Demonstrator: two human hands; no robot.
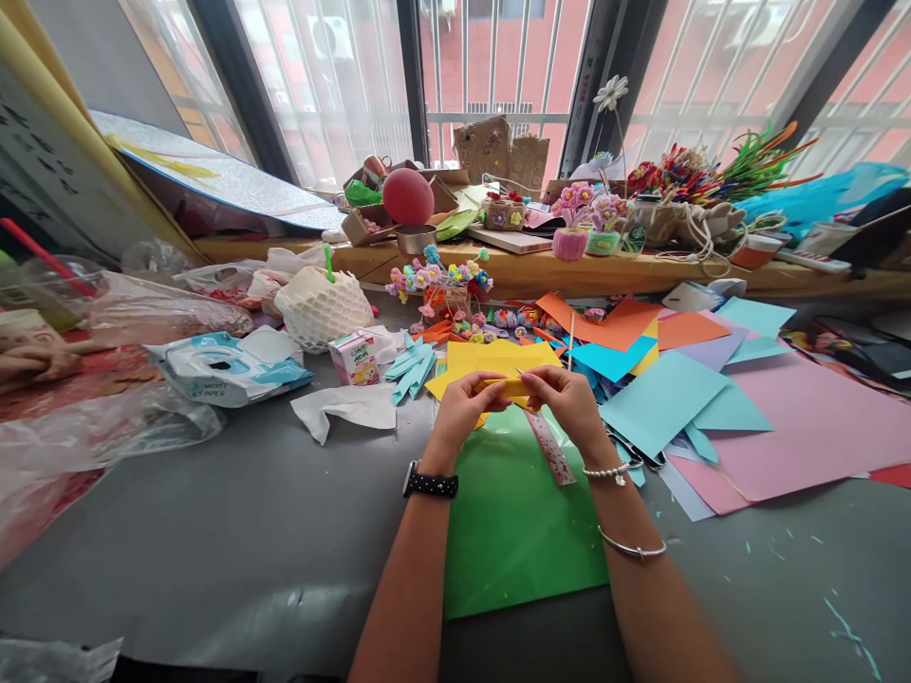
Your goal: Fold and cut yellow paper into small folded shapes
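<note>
Grey tabletop [285, 550] before barred windows [498, 57], with a small yellow paper piece [513, 387] between two hands.
The left hand [466, 408] and right hand [566, 398] each pinch an end of it narrowly, thumbs against fingers, above the far part of a green sheet [519, 550]. On the wipes pack [234, 375] "MOIST" and "PAPER" can be read; the pink box [354, 359] bears lettering starting "AD", the rest too small. A glass jar [644, 209] on the window ledge [320, 261] shows a round green emblem, wording illegible. Left of the green sheet's edge, a broad grey stretch runs to the plastic bags [163, 304]; right of it, blue scraps [850, 631] dot the surface below overlapping pink paper [818, 427]. Ahead, yellow sheets [491, 359] lie close beyond the fingertips.
</note>
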